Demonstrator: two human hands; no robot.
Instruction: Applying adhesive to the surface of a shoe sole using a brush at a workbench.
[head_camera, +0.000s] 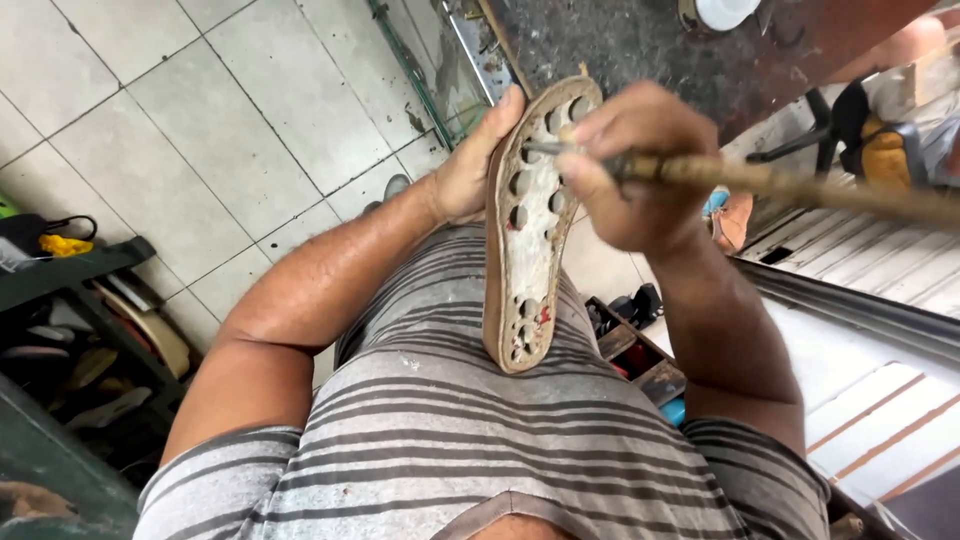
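Worn rubber sole (532, 230), matt and glue-crusted; rough wooden brush handle (790, 186); striped cloth shirt (470, 430); smooth floor tiles (200, 130).

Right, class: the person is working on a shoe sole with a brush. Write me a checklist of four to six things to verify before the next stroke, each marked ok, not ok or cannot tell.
1. Sole steadied: ok; its lower end rests against the striped shirt.
2. Left hand grips the sole's upper end: ok; fingers wrap the rim.
3. Right hand holds the brush firmly: ok; fingers close round the handle.
4. Brush tip on the sole: ok; it meets the hollowed face near the top.
5. Glue or paint on the tip: cannot tell.
6. Hollowed face turned to the camera: ok; the round holes show.
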